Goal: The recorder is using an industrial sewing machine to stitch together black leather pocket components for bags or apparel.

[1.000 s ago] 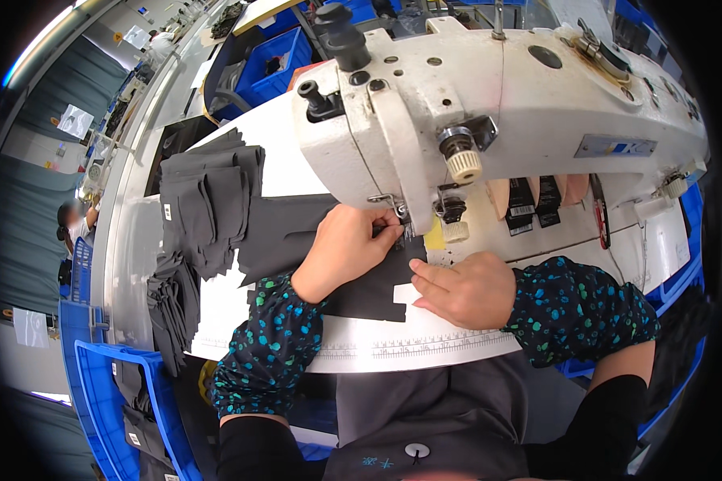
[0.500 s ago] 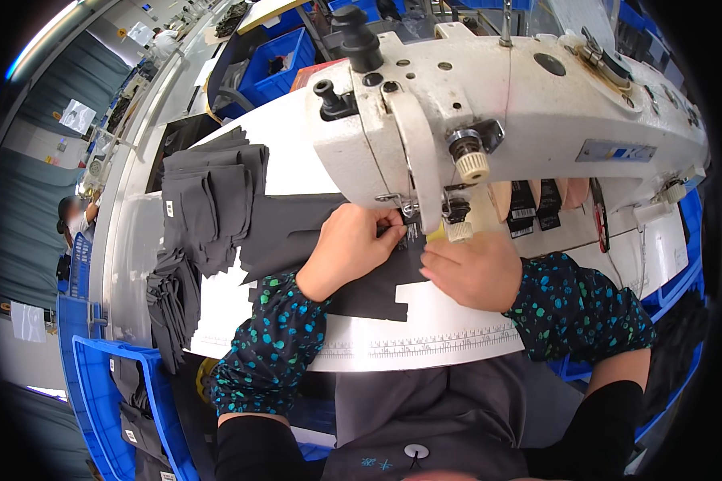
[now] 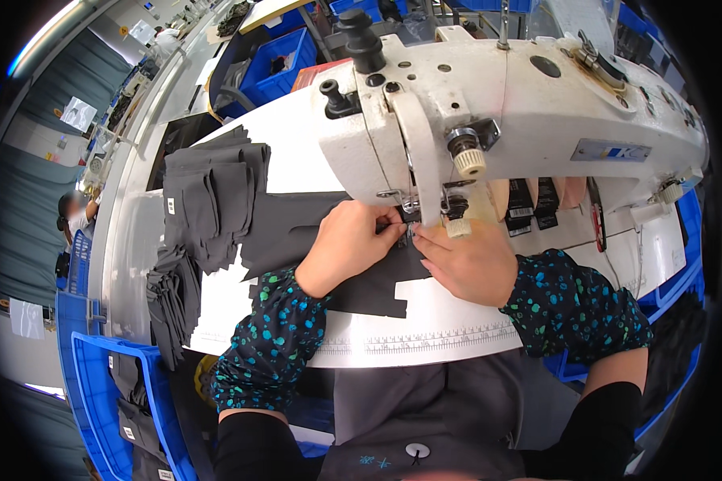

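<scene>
Grey cloth (image 3: 369, 287) is on the tabletop (image 3: 290, 160), spread from beside the cloth stack (image 3: 208, 196) near the left edge to under the needle end of the sewing machine (image 3: 497, 104), its notched lower end just short of the ruler strip (image 3: 425, 341) along the front edge. Left hand (image 3: 353, 245): thumb and forefinger closed in a pinch on the cloth right by the machine's foot. Right hand (image 3: 469, 260): fingers stretched out together, tips at the cloth's right side next to the foot; can't tell if they're pinching or just resting. Handling, my read: light, limp, bends and creases easily, not fragile; slipperiness unclear. Limp stuff won't push well, so best hold is a fingertip pinch on the edge near the foot, other hand flat to keep it smooth, fingertips clear of the needle
</scene>
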The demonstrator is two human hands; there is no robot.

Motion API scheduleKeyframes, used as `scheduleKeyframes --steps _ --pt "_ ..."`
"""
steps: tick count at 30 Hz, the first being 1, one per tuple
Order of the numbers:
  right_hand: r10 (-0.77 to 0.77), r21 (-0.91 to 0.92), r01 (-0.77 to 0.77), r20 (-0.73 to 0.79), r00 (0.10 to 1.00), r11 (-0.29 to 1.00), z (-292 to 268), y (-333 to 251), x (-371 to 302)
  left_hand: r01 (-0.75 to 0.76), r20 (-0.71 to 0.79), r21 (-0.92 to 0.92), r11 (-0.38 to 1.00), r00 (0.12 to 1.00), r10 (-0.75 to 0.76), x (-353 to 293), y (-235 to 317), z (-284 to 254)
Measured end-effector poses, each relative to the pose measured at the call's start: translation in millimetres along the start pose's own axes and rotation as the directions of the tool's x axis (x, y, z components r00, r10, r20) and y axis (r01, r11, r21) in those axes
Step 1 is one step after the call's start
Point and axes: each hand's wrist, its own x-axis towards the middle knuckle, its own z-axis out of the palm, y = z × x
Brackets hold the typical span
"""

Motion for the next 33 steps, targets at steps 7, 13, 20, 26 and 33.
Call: scheduleKeyframes --steps 7,13,20,26,33 --pt "0.009 -0.008 -0.008 0.059 0.998 1.0 -4 0 -2 0.034 -0.188 0.322 0.946 0.982 0.029 1 -32 -34" --pt "0.013 0.018 -0.014 0.074 0.997 1.0 -3 1 -1 0.033 -0.173 -0.024 0.999 0.984 -0.037 6 -39 -39" --pt "0.02 -0.007 -0.019 0.091 0.996 1.0 -3 1 -2 -0.281 -0.271 0.36 0.89 0.881 0.387 8 -22 -39" --pt "0.007 0.032 -0.009 0.057 0.998 0.999 -2 0 0 -0.315 -0.282 0.475 0.822 0.83 0.481 1 -37 -32" --pt "0.008 0.013 -0.009 0.063 0.998 1.0 -2 0 -1 -0.517 -0.061 0.524 0.677 0.77 0.635 10 -15 -48"
